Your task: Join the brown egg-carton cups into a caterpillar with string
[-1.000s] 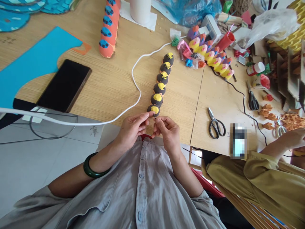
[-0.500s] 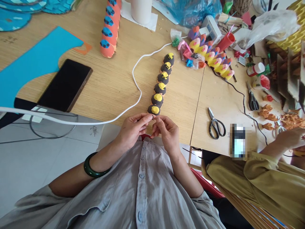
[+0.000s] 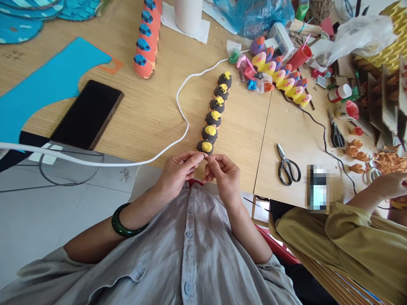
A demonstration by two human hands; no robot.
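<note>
My left hand (image 3: 178,171) and my right hand (image 3: 223,173) meet at the table's near edge, thumbs and forefingers pinched together. A tiny dark piece (image 3: 205,156) shows between the fingertips, largely covered; it looks soft, like a bit of modelling clay. Just beyond the fingertips lies a row of black bumps (image 3: 210,132) with yellow tops, running away from me. The far bumps have small black marks on their yellow; the nearest ones are plain yellow. I cannot tell whether the fingers touch the nearest bump.
A white cable (image 3: 182,111) winds left of the row, past a black phone (image 3: 87,114) and a coral bumpy strip (image 3: 146,42). To the right lie black-handled scissors (image 3: 288,167) and yellow-purple bumpy strips (image 3: 282,76). A co-worker's arm (image 3: 378,186) rests at far right.
My right hand has shifted very slightly to the right. Otherwise both hands keep the same pinch, and the things on the table stay where they were.
</note>
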